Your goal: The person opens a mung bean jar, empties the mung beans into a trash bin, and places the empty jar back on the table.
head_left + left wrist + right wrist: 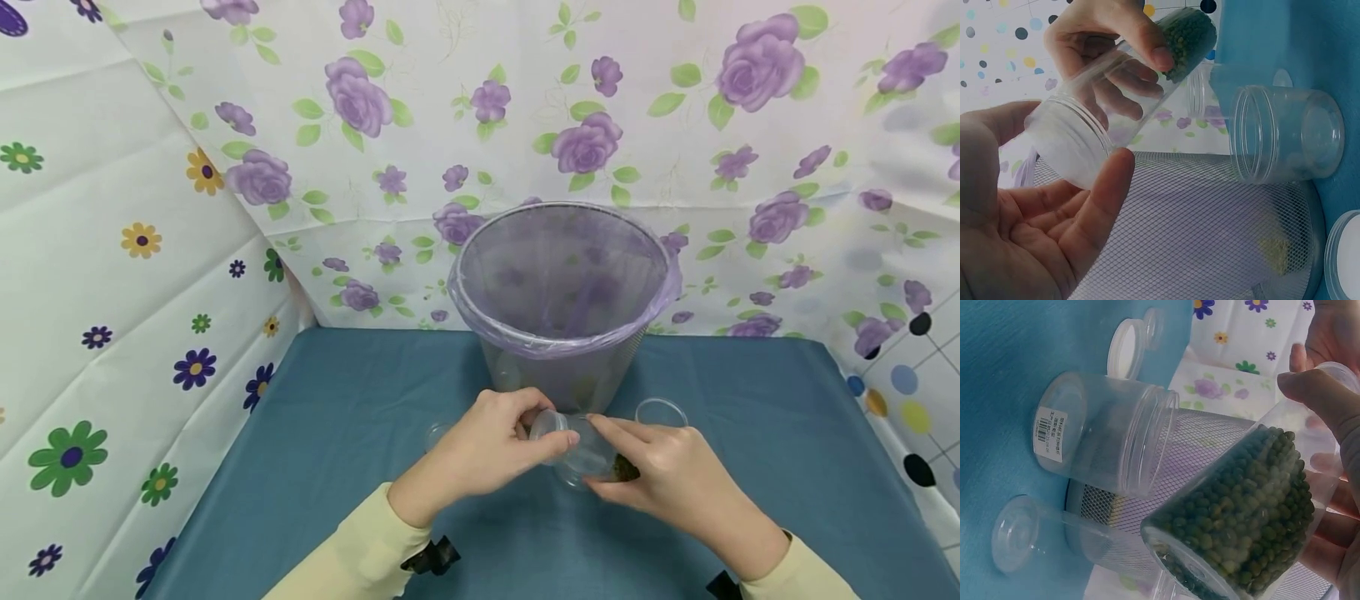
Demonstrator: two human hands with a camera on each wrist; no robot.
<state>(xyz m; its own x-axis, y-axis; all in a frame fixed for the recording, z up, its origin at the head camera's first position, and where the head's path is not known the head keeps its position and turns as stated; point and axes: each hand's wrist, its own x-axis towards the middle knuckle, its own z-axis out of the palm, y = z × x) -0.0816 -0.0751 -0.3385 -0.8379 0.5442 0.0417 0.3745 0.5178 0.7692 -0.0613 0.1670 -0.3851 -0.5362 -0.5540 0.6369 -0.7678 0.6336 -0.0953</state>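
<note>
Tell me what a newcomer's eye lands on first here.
Both hands meet at table centre on a clear jar tipped on its side, green beans heaped at its base: the right hand grips the base, the left hand holds the lid end. Behind stands a mesh bin with a purple liner; an empty open jar stands beside it.

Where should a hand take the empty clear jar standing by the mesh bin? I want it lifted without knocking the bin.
Best guess: wrap the smooth wall of the empty clear jar just below its threaded neck, coming from the right, away from the mesh bin. It stands upright, mouth open and lidless, so the round side offers the surest hold.
</note>
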